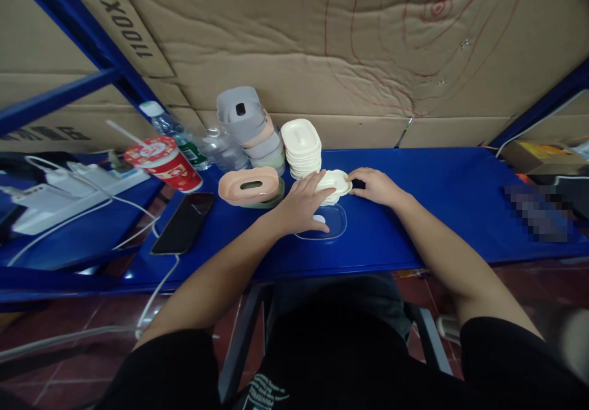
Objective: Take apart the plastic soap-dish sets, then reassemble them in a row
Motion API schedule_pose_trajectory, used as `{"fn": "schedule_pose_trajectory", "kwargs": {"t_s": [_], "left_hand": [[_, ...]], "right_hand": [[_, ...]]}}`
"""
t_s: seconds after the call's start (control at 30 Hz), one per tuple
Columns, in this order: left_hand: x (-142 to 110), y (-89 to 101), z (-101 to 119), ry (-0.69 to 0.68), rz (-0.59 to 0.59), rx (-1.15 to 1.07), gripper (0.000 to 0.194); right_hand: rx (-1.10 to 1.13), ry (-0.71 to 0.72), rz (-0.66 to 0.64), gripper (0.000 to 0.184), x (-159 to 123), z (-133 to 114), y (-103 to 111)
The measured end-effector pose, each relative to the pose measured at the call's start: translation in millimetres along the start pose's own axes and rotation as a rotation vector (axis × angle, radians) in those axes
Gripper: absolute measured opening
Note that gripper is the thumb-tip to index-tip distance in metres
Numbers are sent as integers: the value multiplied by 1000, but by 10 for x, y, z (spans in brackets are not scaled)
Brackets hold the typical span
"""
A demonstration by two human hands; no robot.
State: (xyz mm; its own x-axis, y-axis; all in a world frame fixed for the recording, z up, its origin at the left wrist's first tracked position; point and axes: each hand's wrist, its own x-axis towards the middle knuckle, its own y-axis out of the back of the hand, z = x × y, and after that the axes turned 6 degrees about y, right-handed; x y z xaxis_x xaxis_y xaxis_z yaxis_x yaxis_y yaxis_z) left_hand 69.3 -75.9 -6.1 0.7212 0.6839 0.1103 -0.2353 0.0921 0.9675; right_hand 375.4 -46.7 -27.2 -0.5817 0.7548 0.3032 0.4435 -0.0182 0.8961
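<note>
A shallow cream oval plastic tray (338, 181) lies between my hands, with more cream pieces showing just under it. My right hand (375, 187) pinches its right edge between thumb and fingers. Over its left side rests my left hand (301, 204), fingers stretched out and thumb apart, partly hiding the tray. Below the left hand a clear oval plastic lid (335, 224) lies flat on the blue table (391, 238). A small white round spot (319, 219) shows on the lid beside my left thumb.
Behind stand a stack of cream trays (304, 146) and grey and peach containers (239, 115). Left of my hands are a peach container (248, 184), a phone (184, 223), a red cup (168, 164), a water bottle (181, 140) and white cables (133, 198). Cardboard (257, 35) backs the table.
</note>
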Motion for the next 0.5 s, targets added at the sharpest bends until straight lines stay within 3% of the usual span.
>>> {"fn": "schedule_pose_trajectory", "kwargs": {"t_s": [0.23,0.37,0.5], "left_hand": [[3,-16,-36,5,-41,-56,118],[4,24,-13,45,-100,-77,123],[-11,54,14,54,-168,-69,114]], "right_hand": [[142,-65,-101,18,-96,67,225],[272,-112,-165,29,-162,77,392],[482,-192,-80,41,-200,137,505]]}}
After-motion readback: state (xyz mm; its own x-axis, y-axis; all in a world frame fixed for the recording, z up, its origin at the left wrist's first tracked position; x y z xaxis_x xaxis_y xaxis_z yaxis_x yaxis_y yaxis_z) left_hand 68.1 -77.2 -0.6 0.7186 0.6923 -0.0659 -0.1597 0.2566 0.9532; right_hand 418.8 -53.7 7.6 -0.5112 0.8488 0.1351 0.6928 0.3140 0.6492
